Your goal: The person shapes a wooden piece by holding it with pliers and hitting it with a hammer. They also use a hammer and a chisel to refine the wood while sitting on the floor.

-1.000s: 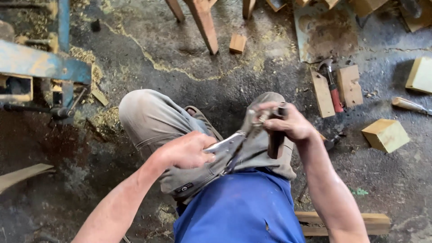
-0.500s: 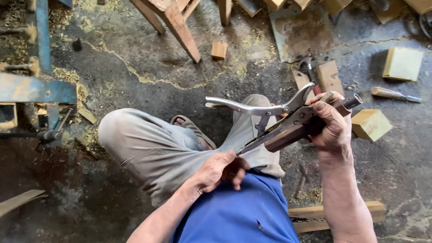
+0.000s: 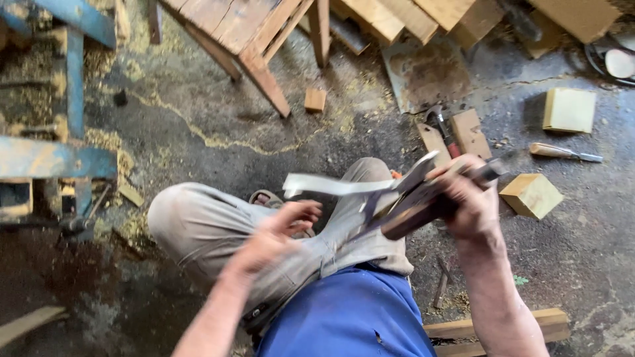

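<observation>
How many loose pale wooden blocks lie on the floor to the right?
2: a flat square block near the top right, and a cube-like block beside the right hand. Others may be hidden.

Left hand [image 3: 281, 231] lifted off the lap, fingers spread; plane [image 3: 403, 198] seemingly raised slightly in right hand [image 3: 466, 198].

The right hand [image 3: 471, 198] grips a metal hand tool [image 3: 390, 195] with long curved handles above the knee; the left hand [image 3: 278, 231] hovers near, fingers [image 3: 305, 210] spread.
</observation>
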